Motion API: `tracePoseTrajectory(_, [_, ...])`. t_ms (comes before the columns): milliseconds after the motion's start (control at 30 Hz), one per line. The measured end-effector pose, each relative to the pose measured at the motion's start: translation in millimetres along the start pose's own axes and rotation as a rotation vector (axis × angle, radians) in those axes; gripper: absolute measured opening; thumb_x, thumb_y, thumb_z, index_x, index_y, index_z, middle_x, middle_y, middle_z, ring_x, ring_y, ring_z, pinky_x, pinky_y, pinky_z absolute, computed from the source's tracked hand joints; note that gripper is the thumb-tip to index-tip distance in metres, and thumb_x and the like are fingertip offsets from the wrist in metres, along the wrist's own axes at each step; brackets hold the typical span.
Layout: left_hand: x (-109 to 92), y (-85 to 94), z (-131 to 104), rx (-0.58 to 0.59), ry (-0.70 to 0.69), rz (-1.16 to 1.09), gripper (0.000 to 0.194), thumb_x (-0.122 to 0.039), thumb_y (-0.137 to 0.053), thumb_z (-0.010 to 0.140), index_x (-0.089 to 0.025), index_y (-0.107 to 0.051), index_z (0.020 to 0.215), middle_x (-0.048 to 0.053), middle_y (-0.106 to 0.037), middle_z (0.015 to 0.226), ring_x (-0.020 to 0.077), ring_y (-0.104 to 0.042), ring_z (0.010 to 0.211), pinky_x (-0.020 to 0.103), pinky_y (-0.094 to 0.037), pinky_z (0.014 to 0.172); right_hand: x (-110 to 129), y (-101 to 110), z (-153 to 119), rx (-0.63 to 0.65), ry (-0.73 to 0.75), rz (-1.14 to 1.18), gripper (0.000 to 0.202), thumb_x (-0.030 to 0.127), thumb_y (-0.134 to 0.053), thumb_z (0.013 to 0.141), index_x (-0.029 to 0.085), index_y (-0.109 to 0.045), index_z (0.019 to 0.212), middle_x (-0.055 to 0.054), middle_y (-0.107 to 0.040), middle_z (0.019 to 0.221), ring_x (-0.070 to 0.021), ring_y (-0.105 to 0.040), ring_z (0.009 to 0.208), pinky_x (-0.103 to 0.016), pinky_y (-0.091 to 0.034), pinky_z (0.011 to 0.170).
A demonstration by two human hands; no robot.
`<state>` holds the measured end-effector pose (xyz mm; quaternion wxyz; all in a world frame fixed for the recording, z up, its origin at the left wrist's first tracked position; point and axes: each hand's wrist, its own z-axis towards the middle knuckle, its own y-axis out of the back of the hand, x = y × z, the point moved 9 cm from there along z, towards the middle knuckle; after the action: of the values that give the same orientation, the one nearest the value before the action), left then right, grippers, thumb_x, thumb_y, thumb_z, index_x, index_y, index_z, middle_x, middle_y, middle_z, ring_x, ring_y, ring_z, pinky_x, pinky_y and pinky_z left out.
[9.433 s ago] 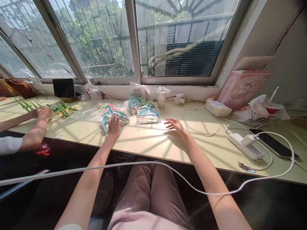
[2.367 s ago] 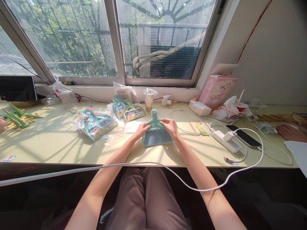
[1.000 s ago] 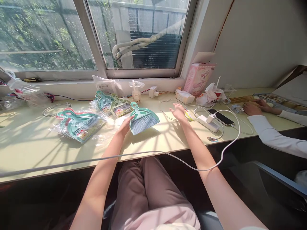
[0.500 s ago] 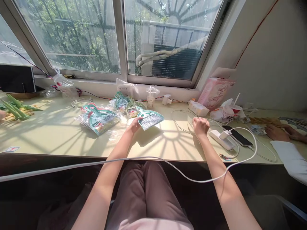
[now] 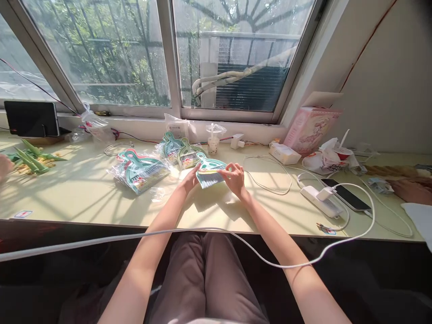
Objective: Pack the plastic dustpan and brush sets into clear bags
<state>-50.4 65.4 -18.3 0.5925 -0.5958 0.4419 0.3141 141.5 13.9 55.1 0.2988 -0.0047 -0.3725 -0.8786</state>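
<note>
My left hand (image 5: pixel 190 179) is closed on the left edge of a small teal dustpan and brush set (image 5: pixel 209 180), raised over the table with its pale bristles towards me. From the other side, my right hand (image 5: pixel 234 179) pinches a thin card (image 5: pixel 208 171) with a yellow and red edge, laid across the brush just above the bristles. Most of the card's face is turned from view. To the left lie dustpan and brush sets in clear plastic bags (image 5: pixel 140 171); more teal and green sets (image 5: pixel 180 149) lie behind them.
A lidded drink cup (image 5: pixel 213 145) and white plug adapter (image 5: pixel 236 141) stand near the window. To the right are a power strip (image 5: pixel 320 201), phone (image 5: pixel 346 195) and pink box (image 5: pixel 313 128). A white cable (image 5: pixel 270 262) crosses in front of my arms. Another person's hand (image 5: pixel 410 191) is far right.
My right hand has moved left from beside the power strip to the dustpan and brush set, bringing the thin card against the brush. My left hand keeps its hold.
</note>
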Motion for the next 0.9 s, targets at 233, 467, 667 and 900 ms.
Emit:
tracePoseTrajectory(233, [-11, 0.5, -11, -0.008, -0.031, 0.03, 0.052, -0.03, -0.095, 0.07, -0.015, -0.074, 0.115, 0.011, -0.083, 0.103, 0.0316, -0.081, 0.106, 0.042, -0.065, 0.1, -11, 3, 1, 0.084, 0.043, 0.02, 0.033, 0.017, -0.066, 0.105, 0.039, -0.09, 0.102, -0.007, -0.071, 0.106, -0.0248, -0.055, 0.098, -0.037, -0.035, 0.088])
tracePoseTrajectory(467, [-20, -14.8, -21, 0.083, -0.089, 0.163, 0.063, -0.022, -0.096, 0.058, -0.017, -0.071, 0.115, 0.01, -0.081, 0.108, 0.0297, -0.079, 0.106, 0.042, -0.061, 0.1, -13, -5, -3, 0.102, 0.001, 0.075, 0.041, 0.008, -0.062, 0.102, 0.038, -0.089, 0.109, -0.006, -0.077, 0.114, -0.0256, -0.061, 0.105, -0.039, -0.039, 0.093])
tracePoseTrajectory(667, [-23, -7.8, -17, 0.013, -0.119, 0.11, 0.07, -0.015, -0.091, 0.058, -0.019, -0.069, 0.124, 0.005, -0.081, 0.106, 0.0234, -0.077, 0.1, 0.036, -0.059, 0.096, -29, 5, -3, -0.046, -0.243, 0.241, 0.044, 0.014, -0.053, 0.097, 0.028, -0.079, 0.129, -0.011, -0.07, 0.134, -0.0284, -0.062, 0.117, -0.044, -0.044, 0.104])
tracePoseTrajectory(900, [-31, -5.9, -19, -0.055, -0.193, 0.055, 0.085, -0.004, -0.085, 0.061, -0.019, -0.062, 0.141, 0.001, -0.078, 0.099, 0.0194, -0.074, 0.093, 0.033, -0.057, 0.095, -52, -55, -32, 0.078, -0.854, 1.089, 0.057, 0.057, -0.068, 0.09, 0.032, -0.052, 0.139, -0.008, -0.073, 0.126, -0.0264, -0.076, 0.095, -0.043, -0.061, 0.09])
